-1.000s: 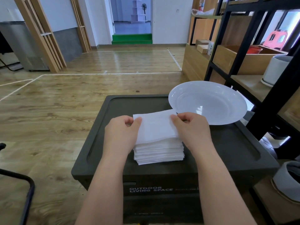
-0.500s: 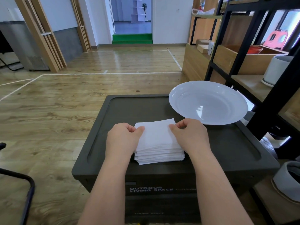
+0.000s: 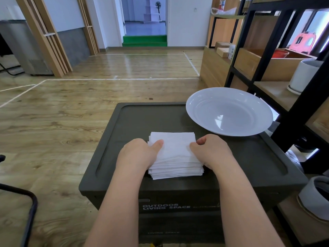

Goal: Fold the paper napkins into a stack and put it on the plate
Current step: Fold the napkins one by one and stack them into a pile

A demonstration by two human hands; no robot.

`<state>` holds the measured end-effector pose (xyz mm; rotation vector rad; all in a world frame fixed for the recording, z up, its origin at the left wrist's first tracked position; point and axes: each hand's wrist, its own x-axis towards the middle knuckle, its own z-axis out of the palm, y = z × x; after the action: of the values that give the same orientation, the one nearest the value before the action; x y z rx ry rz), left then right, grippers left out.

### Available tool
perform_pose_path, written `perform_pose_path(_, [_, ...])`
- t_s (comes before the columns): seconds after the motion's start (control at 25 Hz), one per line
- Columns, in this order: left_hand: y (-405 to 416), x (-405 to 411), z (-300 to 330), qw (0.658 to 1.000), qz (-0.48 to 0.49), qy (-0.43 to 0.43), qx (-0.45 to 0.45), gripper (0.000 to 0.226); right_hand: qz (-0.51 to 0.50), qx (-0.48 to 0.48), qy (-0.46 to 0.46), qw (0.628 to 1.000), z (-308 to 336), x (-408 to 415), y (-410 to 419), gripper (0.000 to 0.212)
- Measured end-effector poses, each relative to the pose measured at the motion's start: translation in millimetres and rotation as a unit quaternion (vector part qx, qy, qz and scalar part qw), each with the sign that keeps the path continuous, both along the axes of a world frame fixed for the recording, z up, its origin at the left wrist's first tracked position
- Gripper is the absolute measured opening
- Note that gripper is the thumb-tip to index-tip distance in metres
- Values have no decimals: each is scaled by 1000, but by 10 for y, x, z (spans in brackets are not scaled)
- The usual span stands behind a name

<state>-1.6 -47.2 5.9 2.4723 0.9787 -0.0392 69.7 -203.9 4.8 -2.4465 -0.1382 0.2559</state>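
A stack of white paper napkins [image 3: 175, 154] lies on the dark green box lid [image 3: 249, 157], near its front edge. My left hand [image 3: 138, 155] holds the stack's left side, thumb on the top sheet and fingers curled down along the edge. My right hand [image 3: 211, 151] holds the right side the same way, thumb on top. The white plate [image 3: 229, 111] stands empty at the lid's back right corner, apart from the stack.
A black metal shelf unit [image 3: 263, 56] with wooden boards rises right beside the plate, holding a white pot [image 3: 304, 75]. A black chair frame [image 3: 26, 211] stands at the lower left. Wooden floor stretches ahead and to the left.
The top napkin, held raised a second ago, now lies flat on the stack. Both hands have come down and closed on the stack's left and right sides.
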Motion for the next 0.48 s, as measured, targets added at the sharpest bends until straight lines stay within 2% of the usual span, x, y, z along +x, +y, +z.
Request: perform_pose_path(0.48, [-152,74,177,994,-1,-4,-111,51,-1,-7,-4,1000,8,20,-21,32])
